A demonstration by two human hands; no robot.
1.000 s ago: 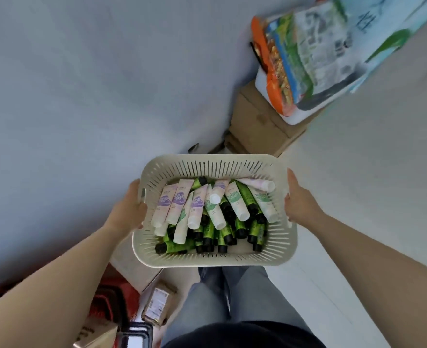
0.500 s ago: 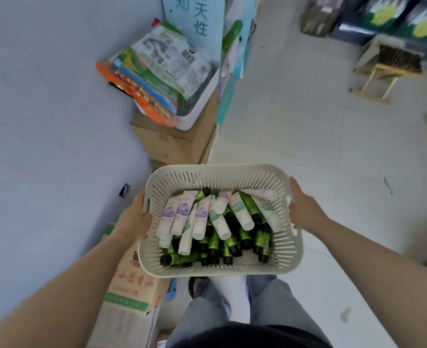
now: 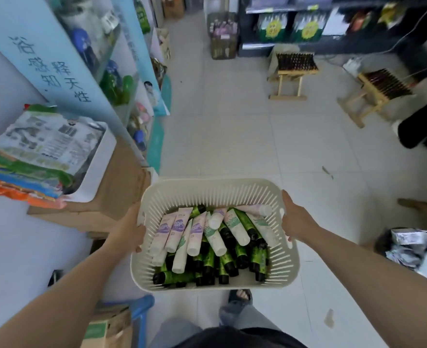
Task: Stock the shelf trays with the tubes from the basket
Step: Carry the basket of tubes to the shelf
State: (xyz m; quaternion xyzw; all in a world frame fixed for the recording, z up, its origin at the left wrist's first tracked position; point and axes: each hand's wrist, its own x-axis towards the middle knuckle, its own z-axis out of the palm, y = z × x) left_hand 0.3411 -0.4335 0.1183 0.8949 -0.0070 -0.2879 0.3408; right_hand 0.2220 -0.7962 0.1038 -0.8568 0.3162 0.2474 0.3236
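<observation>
I carry a cream slotted plastic basket (image 3: 212, 190) in front of me above the floor. My left hand (image 3: 128, 231) grips its left handle and my right hand (image 3: 296, 218) grips its right handle. Inside lie several tubes: white ones with purple or green prints (image 3: 196, 233) on top, green ones with black caps (image 3: 228, 261) underneath. A blue shelf unit (image 3: 122, 84) holding bottles and other goods runs along the left.
A cardboard box (image 3: 122, 182) with a white bin of printed packets (image 3: 46, 149) stands at the left. Two small wooden stools (image 3: 292, 74) sit on the tiled floor ahead right. Dark shelving lines the far wall. Boxes and a blue stool are near my feet.
The view has swung from the blank wall to the shop aisle; the shelf unit and stools have come into sight. Both hands keep the same hold on the basket.
</observation>
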